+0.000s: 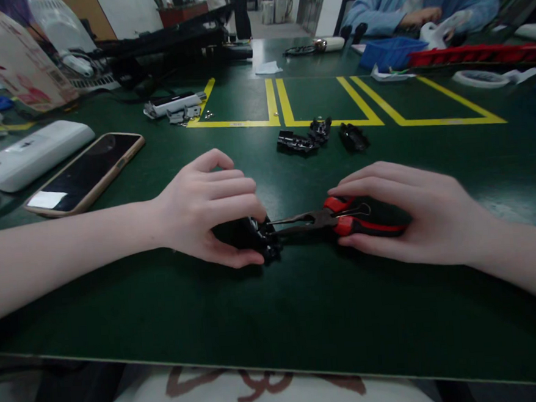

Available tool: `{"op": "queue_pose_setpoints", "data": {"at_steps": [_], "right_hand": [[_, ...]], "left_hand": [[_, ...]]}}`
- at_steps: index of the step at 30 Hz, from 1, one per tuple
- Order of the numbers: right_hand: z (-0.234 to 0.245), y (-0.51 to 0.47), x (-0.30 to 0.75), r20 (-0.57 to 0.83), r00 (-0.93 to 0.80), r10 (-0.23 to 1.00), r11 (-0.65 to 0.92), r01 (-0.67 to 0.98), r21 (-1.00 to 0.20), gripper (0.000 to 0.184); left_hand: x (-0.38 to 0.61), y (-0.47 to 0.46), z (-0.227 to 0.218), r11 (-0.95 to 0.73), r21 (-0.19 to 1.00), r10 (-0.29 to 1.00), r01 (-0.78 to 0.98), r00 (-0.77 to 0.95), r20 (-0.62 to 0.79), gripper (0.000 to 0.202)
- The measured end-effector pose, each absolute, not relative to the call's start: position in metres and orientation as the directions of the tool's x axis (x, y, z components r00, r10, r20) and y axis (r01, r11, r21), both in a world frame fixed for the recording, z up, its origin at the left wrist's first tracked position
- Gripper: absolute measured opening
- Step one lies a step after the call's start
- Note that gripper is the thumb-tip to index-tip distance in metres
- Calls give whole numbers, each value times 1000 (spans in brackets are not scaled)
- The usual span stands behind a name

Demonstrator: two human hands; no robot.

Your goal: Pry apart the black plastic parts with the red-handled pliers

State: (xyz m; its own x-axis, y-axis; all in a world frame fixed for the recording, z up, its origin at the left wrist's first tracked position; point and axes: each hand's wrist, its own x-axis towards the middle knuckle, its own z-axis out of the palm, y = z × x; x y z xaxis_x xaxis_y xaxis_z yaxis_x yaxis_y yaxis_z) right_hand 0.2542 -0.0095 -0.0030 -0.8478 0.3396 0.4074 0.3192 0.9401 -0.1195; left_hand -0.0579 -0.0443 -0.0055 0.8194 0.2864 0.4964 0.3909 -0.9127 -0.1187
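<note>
My left hand is closed around a small black plastic part, pinning it to the green table. My fingers cover most of that part. Long-nose pliers with red and black handles sit in my right hand, which is wrapped round the grips. The plier jaws are slightly parted, and their tips reach the black part beside my left fingertips. Beyond my hands lie more black plastic pieces, with another black piece a little to the right.
A phone and a white device lie at left. Silver metal pieces rest near yellow tape outlines. At the back right are a blue bin, a red tray and a seated person in a blue sleeve.
</note>
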Motion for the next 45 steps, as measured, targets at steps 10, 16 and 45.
{"op": "queue_pose_setpoints", "data": {"at_steps": [10,16,45], "right_hand": [[-2,-12,256,386,-814,434,900,375,-222,38],[-2,-17,252,348,-800,488,868,405,-287,35],[-10,-18,243,419,-791,445,893,362,-266,34]], "left_hand": [[-57,-37,-5,-871,189,491,454,830,266,41],[-54,-39,-1,-839,219,537,499,823,182,53],[-50,-45,-3,-754,404,620,519,765,174,40]]}}
